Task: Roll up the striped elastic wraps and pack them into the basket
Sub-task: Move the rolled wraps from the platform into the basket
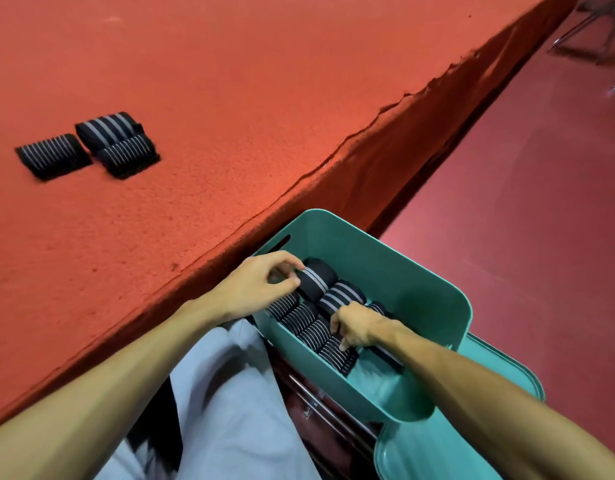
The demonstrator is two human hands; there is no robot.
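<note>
Pale trousers (229,393) fill the near edge, the person's lap, with both forearms reaching out over it into the basket (385,251). The basket sits low at the person's right, beside the table, probably so finished rolls drop straight in.

Left hand (254,289): thumb and fingertips pinch the left end of a wide-striped roll (316,278) at the far left end of the basket. The roll rides higher than its neighbours, so this looks like seating it into a gap. Right hand (358,329): knuckles up, fingers bent down onto the packed rolls (309,323), likely bracing the row so it stays tight. Cannot tell whether it grips one or only presses. The hands are apart, both inside the basket.

The packed rolls lie side by side along the left wall. The near right floor of the basket is bare, so there is room left.

Three loose wraps (115,143) sit in a cluster far left on the red table (229,81), well apart from the basket and not yet packed. Rolled or just folded is unclear. A second teal tray (437,452) lies under the basket on the near right.
</note>
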